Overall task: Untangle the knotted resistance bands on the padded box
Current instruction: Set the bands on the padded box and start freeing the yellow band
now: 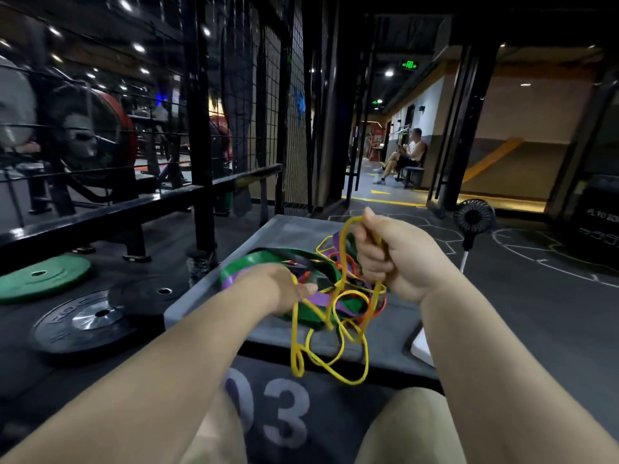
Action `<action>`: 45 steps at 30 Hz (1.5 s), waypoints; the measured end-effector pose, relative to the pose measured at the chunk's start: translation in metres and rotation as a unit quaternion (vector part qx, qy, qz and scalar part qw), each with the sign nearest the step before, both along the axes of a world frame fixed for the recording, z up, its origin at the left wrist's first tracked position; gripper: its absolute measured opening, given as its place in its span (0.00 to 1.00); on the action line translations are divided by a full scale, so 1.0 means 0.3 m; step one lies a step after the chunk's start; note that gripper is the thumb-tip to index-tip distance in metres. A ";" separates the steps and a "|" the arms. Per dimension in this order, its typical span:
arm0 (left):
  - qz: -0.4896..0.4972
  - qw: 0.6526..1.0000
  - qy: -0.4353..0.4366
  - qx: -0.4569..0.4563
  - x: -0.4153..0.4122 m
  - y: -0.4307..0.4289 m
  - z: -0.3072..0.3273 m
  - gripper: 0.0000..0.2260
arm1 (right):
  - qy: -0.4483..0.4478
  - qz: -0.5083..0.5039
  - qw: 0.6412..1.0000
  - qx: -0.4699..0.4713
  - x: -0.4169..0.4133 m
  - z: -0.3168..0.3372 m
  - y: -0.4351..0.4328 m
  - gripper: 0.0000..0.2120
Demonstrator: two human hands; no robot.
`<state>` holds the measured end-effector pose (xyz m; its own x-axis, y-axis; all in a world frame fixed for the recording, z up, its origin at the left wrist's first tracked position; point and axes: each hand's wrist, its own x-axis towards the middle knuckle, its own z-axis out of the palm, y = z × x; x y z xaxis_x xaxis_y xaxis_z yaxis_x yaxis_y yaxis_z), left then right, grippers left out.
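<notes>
A tangle of resistance bands lies on the grey padded box (288, 229): a wide green band (268, 257), a purple band (318, 300), an orange band (376, 304) and thin yellow bands (335, 360) that hang in loops over the box's near edge. My right hand (398, 259) grips a bunch of yellow band strands and holds them raised above the pile. My left hand (284, 288) is low at the pile's left side, its thumb and fingers pinching a yellow strand near a dark band.
Weight plates lie on the floor to the left: a green one (40, 277) and two black ones (83, 321). A small black fan (474, 217) stands right of the box. A black rack and wire mesh rise behind. A person sits on a bench far back.
</notes>
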<state>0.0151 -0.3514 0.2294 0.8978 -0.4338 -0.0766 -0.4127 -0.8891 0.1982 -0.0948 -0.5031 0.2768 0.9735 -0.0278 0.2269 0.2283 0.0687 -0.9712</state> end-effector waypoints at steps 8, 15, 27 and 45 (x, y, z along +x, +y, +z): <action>-0.149 0.975 0.032 -0.161 -0.021 -0.033 -0.050 0.27 | -0.006 -0.028 0.999 0.037 -0.011 0.018 0.037 0.17; -0.179 0.702 0.461 -0.512 -0.030 -0.111 -0.148 0.21 | 0.025 -0.101 0.986 0.134 0.071 -0.029 -0.041 0.11; -0.210 0.868 0.381 -0.239 0.208 -0.219 -0.457 0.11 | -0.032 0.003 0.933 0.360 0.224 -0.223 -0.263 0.30; -0.289 0.891 0.043 -0.348 0.218 -0.283 -0.339 0.04 | 0.123 -0.092 0.978 -0.139 0.345 -0.510 -0.269 0.17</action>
